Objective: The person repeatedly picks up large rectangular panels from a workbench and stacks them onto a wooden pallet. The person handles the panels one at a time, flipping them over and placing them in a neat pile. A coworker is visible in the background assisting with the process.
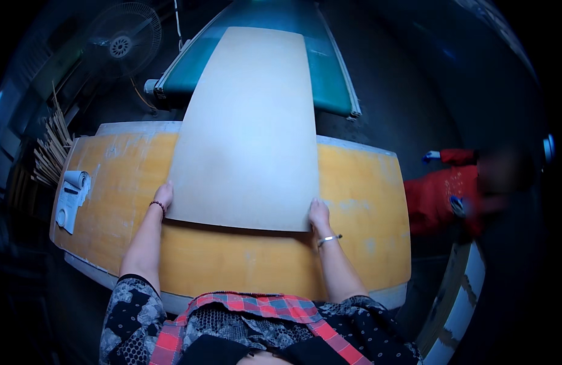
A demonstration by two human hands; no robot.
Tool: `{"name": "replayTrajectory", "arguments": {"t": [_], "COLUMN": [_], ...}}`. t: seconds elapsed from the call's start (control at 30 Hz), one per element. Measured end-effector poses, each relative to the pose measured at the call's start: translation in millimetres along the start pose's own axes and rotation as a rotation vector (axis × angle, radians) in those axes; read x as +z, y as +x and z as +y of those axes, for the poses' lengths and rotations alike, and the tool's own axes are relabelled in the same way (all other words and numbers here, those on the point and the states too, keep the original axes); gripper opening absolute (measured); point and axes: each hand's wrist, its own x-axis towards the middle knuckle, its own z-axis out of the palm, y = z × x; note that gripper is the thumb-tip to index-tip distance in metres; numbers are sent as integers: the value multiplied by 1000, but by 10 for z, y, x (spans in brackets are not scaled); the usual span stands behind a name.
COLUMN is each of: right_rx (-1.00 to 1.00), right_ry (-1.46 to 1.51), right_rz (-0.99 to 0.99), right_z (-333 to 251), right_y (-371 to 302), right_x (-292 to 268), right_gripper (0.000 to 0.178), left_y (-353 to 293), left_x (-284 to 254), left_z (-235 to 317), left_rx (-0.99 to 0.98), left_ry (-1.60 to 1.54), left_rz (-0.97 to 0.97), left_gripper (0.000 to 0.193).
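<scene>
A large pale wooden sheet spans from the yellow-topped table to the green conveyor belt beyond it. My left hand is closed on the sheet's near left edge, close to the corner. On the opposite side, my right hand grips the near right corner. The sheet's near edge is raised a little above the table and casts a shadow on it. Its far end lies over the conveyor belt. The undersides of both grips are hidden.
Under the sheet stands the worn yellow table, with papers, a pen and a roll of tape at its left. Thin wooden strips and a fan are at far left. A person in red is at right, near stacked boards.
</scene>
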Motion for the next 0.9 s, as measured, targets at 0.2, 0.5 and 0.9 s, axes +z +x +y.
{"name": "replayTrajectory", "arguments": {"t": [0.2, 0.5, 0.9], "right_rx": [76, 13, 326], "right_ry": [-48, -161, 11], "right_rz": [4, -97, 53], "right_z": [-2, 928, 1785], "right_y": [-556, -3117, -6500], "right_x": [-252, -397, -347], "right_gripper": [45, 53, 50], "left_y": [-706, -2886, -5453], "left_x": [-417, -676, -989], "left_z": [156, -1323, -3119], "left_rx": [54, -133, -71], "left_ry": [100, -98, 52], "left_rz": [-10, -308, -286], "left_gripper": [58, 69, 66]}}
